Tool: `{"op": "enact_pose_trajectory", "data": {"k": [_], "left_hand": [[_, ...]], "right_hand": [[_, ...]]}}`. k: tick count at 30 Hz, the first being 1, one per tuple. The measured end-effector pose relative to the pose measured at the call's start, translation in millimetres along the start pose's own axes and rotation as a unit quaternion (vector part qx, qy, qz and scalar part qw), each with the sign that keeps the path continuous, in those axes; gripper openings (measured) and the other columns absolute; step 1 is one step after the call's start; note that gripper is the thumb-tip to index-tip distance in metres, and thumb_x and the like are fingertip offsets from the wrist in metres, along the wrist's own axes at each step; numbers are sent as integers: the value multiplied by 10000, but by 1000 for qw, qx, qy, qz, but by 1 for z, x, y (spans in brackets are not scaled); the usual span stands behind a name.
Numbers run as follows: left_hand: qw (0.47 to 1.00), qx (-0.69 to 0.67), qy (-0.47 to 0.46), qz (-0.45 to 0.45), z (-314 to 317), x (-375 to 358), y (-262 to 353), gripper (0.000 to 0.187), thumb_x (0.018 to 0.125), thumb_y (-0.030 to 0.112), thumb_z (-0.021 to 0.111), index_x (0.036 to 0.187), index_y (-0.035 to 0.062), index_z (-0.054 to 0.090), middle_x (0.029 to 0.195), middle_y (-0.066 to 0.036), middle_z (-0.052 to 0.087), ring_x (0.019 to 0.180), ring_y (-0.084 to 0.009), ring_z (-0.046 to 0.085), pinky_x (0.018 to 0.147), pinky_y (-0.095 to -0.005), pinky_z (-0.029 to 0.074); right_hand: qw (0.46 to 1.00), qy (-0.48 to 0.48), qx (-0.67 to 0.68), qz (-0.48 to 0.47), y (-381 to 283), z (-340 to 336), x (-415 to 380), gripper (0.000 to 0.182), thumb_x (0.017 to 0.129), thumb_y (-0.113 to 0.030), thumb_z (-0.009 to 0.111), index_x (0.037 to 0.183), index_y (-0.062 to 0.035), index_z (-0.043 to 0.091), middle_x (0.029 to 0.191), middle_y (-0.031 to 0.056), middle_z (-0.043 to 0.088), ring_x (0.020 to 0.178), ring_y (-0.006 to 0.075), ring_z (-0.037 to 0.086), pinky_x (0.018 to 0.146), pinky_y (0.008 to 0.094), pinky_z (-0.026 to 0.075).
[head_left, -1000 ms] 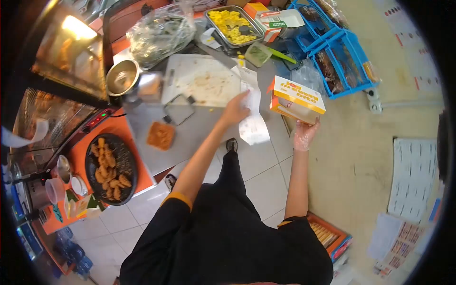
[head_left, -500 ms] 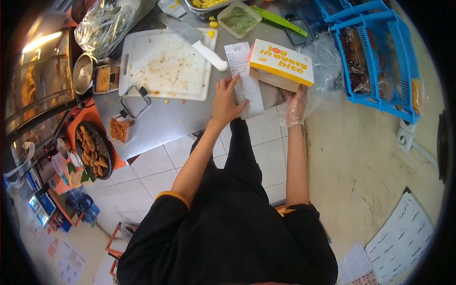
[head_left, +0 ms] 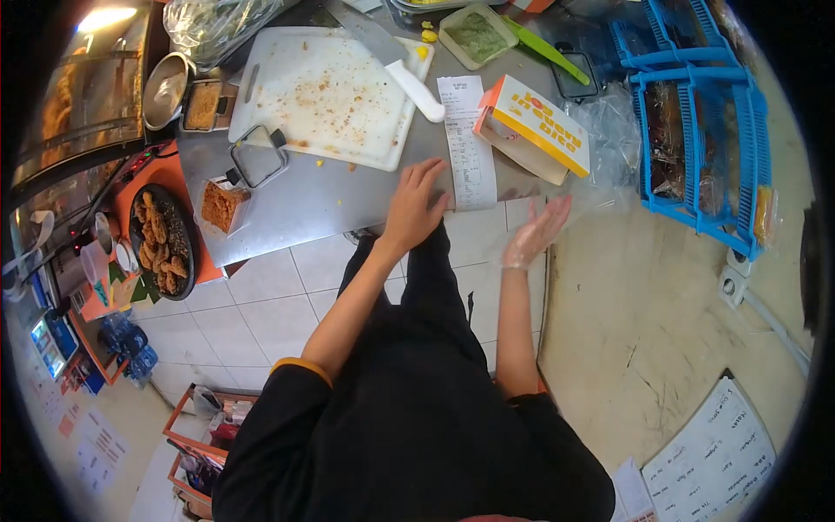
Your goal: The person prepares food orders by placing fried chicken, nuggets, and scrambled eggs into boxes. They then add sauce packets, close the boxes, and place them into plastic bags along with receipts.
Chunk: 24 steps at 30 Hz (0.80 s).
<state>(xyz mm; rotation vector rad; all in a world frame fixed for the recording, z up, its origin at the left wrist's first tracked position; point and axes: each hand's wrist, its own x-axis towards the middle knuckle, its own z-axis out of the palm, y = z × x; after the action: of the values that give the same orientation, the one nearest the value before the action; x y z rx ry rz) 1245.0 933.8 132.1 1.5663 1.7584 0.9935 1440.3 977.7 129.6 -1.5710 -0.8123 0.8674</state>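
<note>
My left hand (head_left: 415,207) is bare and rests at the steel table's front edge, fingers spread, just left of a long printed receipt (head_left: 470,143). My right hand (head_left: 537,231), in a clear plastic glove, hangs open in front of the table with nothing in it. Beyond it sits a white and yellow food box (head_left: 544,126) with lettering on its lid, its near side gaping. A knife with a white handle (head_left: 416,90) lies across the corner of the white cutting board (head_left: 274,117), which is strewn with crumbs.
A blue plastic rack (head_left: 696,139) with wrapped items stands at right, beside crumpled clear plastic (head_left: 609,143). At left are a metal bowl (head_left: 168,91), a tub of brown crumbs (head_left: 222,207) and a black plate of fried pieces (head_left: 163,244). A green-handled tool (head_left: 548,52) lies behind.
My right hand has let go of the food box and drawn back toward me, opening. The box has turned slightly. My left hand has come off the receipt to its left side.
</note>
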Motion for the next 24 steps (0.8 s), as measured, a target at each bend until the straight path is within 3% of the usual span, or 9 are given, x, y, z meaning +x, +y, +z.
{"op": "enact_pose_trajectory", "data": {"k": [1,5,7,10,13,16,22,24], "left_hand": [[1000,-9,-4,-4,-5,-6,1,523,802,57,683,1300,39,523,1321,-135,523,1209,-351,476,991,-418,446],[999,-25,-16,-23,-31,-35,1,430,821,24,662,1240,45,568,1268,-138,560,1161,-349,520,967,-412,461],[999,-24,-20,-40,-44,-48,-1,392,824,2,652,1209,44,587,1236,-135,578,1135,-342,539,952,-407,467],[996,-27,-30,-79,-58,-64,0,348,825,-27,638,1166,37,610,1188,-129,598,1101,-327,562,927,-394,475],[991,-40,-53,-118,-61,-72,3,294,833,-31,632,1121,32,629,1131,-122,610,1046,-305,593,864,-374,496],[995,-25,-68,-67,-57,-73,8,250,873,-20,614,1116,33,636,1099,-130,621,974,-289,615,824,-351,504],[990,-57,-121,-54,-54,-69,30,190,872,-21,616,1054,17,651,1025,-117,637,955,-280,625,825,-355,505],[989,-64,-124,-59,-55,-72,30,188,866,-12,628,1047,27,659,1004,-115,646,955,-279,626,828,-361,505]], "right_hand": [[1000,17,-15,-5,-8,-1,-16,530,1026,-263,491,1456,3,331,1499,147,346,1296,248,433,1006,418,441],[982,-94,-138,-84,2,-11,-66,452,1016,-233,494,1410,-24,422,1428,135,456,1265,261,461,938,383,449],[951,-150,-235,-137,-10,-9,-74,413,1010,-223,499,1376,-34,471,1387,133,501,1244,269,475,913,373,449],[935,-161,-268,-169,-15,-19,-69,372,1011,-205,492,1342,-36,506,1365,137,514,1211,281,491,910,373,451],[931,-138,-275,-199,-13,-33,-59,362,1006,-180,493,1335,-30,510,1359,136,517,1198,289,496,897,373,453],[939,-119,-254,-198,-19,-41,-55,353,998,-168,512,1304,8,522,1294,187,550,1190,345,505,1037,440,377],[954,-134,-178,-201,-15,-36,-54,363,1015,-195,487,1317,7,499,1299,179,565,1183,334,522,1051,436,372],[955,-159,-167,-186,-17,-36,-56,406,1026,-216,465,1358,19,451,1337,172,531,1240,292,500,1054,411,383]]}}
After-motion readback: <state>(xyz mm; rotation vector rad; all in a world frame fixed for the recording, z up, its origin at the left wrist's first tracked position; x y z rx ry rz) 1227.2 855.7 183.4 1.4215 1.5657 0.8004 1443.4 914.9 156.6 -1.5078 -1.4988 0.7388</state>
